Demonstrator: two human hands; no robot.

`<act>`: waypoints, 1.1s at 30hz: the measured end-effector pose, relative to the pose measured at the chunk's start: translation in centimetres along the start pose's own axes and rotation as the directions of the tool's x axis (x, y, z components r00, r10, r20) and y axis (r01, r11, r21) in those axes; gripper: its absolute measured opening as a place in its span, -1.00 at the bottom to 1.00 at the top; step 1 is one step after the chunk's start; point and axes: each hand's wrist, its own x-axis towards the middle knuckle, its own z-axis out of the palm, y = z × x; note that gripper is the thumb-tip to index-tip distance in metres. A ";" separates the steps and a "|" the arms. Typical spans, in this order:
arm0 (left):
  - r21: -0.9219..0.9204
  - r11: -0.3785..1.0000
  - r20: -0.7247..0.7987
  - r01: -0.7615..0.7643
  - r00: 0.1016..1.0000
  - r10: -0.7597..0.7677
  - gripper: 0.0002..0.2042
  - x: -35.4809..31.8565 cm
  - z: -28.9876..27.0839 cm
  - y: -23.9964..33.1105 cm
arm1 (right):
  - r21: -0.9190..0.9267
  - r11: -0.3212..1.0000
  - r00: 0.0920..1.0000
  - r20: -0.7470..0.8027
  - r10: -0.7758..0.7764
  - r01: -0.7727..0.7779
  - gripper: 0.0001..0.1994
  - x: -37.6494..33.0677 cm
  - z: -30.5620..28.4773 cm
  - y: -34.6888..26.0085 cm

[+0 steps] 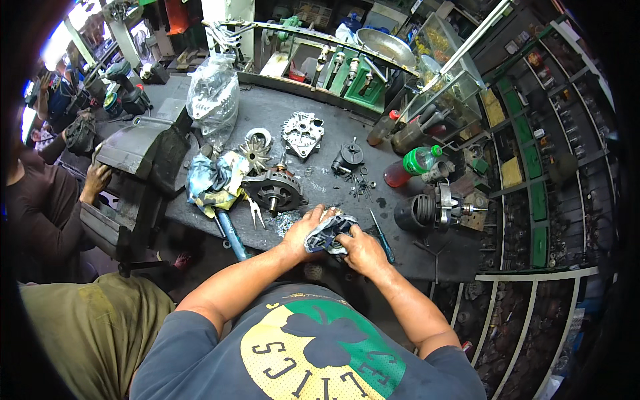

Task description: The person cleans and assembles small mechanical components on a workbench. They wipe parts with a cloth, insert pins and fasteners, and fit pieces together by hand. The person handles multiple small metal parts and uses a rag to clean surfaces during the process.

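Note:
At the bench's near edge, my left hand (303, 230) is wrapped round the side of a dark, round alternator housing (321, 239) with a silvery rim. My right hand (365, 252) has its fingers bent into the open face of that part; whether they pinch something small there is hidden. Left of my hands stands an alternator rotor and frame (275, 190) with its shaft toward me. Pliers (255, 212) with pale jaws lie beside it. To the right lies a screwdriver (383, 237) with a blue-green handle.
A silver housing (303, 133), a black round part (350, 157) and small screws lie farther back. A bottle of red liquid (410, 167) stands right, near a dark cylinder (413, 213). Stained rags (217, 180) lie left. A large vise (143, 147) has another person's hand (97, 179) on it.

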 end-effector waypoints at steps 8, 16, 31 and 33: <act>0.002 0.999 0.018 0.032 0.999 -0.032 0.02 0.3 -2.8 1.3 | 0.457 0.886 0.902 -0.343 0.261 -0.082 -0.73 0.1 -2.0 2.4; 0.020 1.000 -0.085 0.000 0.996 0.002 -0.12 0.3 -1.4 0.9 | 0.310 0.948 0.980 -0.153 0.123 -0.071 -0.63 -0.7 1.5 2.1; 0.051 0.998 0.037 0.030 0.999 -0.032 0.22 0.6 -3.5 2.3 | 0.848 0.443 0.762 -0.076 0.643 -0.290 -0.57 3.4 7.2 4.8; 0.062 0.998 0.030 0.024 0.999 -0.026 0.22 0.7 -3.6 2.8 | 0.715 0.601 0.758 -0.153 0.634 -0.358 -0.67 2.7 5.1 5.0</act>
